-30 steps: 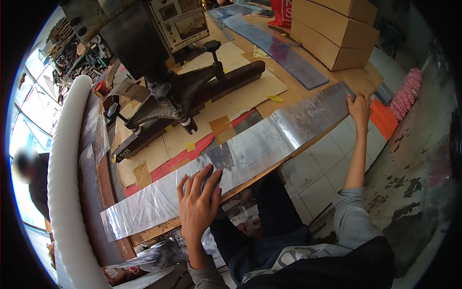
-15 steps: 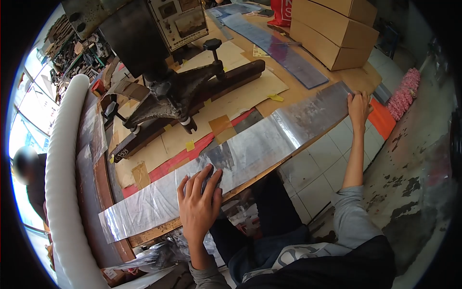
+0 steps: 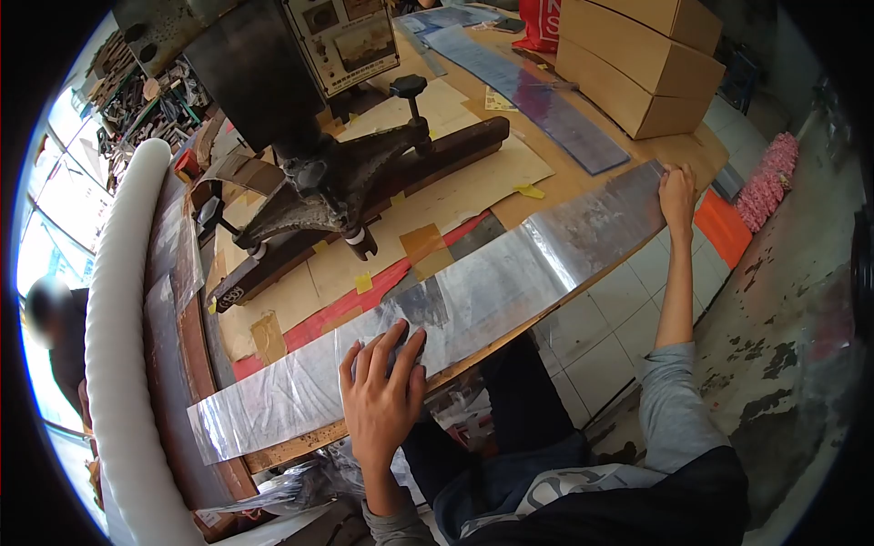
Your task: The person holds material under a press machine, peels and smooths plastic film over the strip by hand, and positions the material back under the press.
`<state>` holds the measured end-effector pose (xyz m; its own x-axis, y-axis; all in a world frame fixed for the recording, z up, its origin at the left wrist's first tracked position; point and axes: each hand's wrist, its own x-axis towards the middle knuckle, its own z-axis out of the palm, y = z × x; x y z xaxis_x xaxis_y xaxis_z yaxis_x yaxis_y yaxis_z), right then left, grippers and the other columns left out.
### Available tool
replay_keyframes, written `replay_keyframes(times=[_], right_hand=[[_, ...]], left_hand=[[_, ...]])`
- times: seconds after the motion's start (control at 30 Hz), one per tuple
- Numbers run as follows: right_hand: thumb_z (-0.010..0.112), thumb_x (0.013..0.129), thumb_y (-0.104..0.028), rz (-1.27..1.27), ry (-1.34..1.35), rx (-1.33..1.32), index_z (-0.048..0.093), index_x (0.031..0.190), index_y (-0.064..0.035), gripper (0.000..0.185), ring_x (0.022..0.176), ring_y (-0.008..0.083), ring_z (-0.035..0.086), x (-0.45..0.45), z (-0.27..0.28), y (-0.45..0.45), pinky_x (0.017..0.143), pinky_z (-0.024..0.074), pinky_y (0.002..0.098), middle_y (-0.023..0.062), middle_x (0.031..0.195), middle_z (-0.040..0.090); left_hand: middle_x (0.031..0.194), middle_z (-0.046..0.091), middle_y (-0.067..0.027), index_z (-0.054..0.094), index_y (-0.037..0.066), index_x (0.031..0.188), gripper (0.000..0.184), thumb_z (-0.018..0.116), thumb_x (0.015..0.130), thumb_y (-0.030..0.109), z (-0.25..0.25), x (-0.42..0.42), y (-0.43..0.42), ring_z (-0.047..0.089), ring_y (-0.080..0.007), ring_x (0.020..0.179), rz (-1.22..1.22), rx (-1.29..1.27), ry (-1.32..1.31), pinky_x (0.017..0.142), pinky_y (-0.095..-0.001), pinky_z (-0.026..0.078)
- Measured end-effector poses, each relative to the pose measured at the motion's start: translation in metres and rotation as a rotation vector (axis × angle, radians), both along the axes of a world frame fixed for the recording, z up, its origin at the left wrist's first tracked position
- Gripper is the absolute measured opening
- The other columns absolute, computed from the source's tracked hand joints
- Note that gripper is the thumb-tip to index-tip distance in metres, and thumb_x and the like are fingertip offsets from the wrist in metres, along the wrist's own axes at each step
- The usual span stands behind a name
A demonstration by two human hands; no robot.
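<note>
Plastic strip (image 3: 492, 296) pinched at two o'clock by right hand (image 3: 677, 198); seemingly steadied at seven by left hand (image 3: 378, 405), spread open.

The right hand (image 3: 675, 197) now bunches its fingers more compactly at the far end of the clear strip (image 3: 473, 305), its outer side drawn inward, so more of the orange piece (image 3: 724, 227) shows beside it. The left hand (image 3: 381, 400) appears slightly lower. In the view, the cardboard boxes (image 3: 637, 68) and red bag (image 3: 541, 25) sit slightly farther right.
</note>
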<state>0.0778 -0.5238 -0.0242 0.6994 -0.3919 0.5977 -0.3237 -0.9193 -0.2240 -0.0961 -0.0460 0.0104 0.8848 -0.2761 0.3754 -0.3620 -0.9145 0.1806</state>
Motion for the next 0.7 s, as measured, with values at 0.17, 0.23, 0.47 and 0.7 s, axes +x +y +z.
replay_keyframes(times=[0.17,0.23,0.47,0.7], right_hand=[[0.056,0.075,0.004,0.042,0.028,0.035,0.065,0.105,-0.0008,0.031,0.108,0.0321,0.055,0.0,0.009,0.004,0.09,0.0443,0.0452,0.0148,0.109,0.059],[0.055,0.073,0.006,0.064,0.005,-0.029,0.064,0.108,-0.0009,0.037,0.106,0.0338,0.056,0.008,0.005,0.001,0.089,0.0453,0.0441,0.0157,0.107,0.06],[0.051,0.068,0.008,0.162,-0.091,0.096,0.062,0.114,-0.0003,0.049,0.101,0.0372,0.058,0.026,-0.013,-0.025,0.09,0.0461,0.0402,0.0192,0.105,0.06],[0.051,0.068,0.008,0.118,-0.107,0.05,0.064,0.112,-0.0002,0.047,0.104,0.0368,0.057,0.018,-0.01,-0.015,0.092,0.0452,0.0403,0.0196,0.108,0.06]], left_hand=[[0.126,0.056,-0.002,0.062,0.018,0.119,0.035,0.06,0.083,0.017,0.0,0.0,0.0,0.054,-0.0201,0.112,0.005,-0.005,0.009,0.103,-0.0428,0.034],[0.126,0.057,-0.0019,0.062,0.018,0.119,0.035,0.06,0.083,0.017,0.0,0.001,0.0,0.055,-0.0198,0.112,0.01,-0.009,0.012,0.103,-0.0427,0.034],[0.125,0.057,-0.0012,0.063,0.018,0.118,0.035,0.061,0.083,0.017,0.001,0.001,0.0,0.055,-0.0191,0.111,0.017,-0.024,0.019,0.103,-0.0423,0.034],[0.125,0.057,-0.0005,0.063,0.018,0.118,0.036,0.061,0.082,0.017,0.0,0.002,0.0,0.055,-0.0183,0.111,0.024,-0.035,0.015,0.103,-0.0415,0.035]])
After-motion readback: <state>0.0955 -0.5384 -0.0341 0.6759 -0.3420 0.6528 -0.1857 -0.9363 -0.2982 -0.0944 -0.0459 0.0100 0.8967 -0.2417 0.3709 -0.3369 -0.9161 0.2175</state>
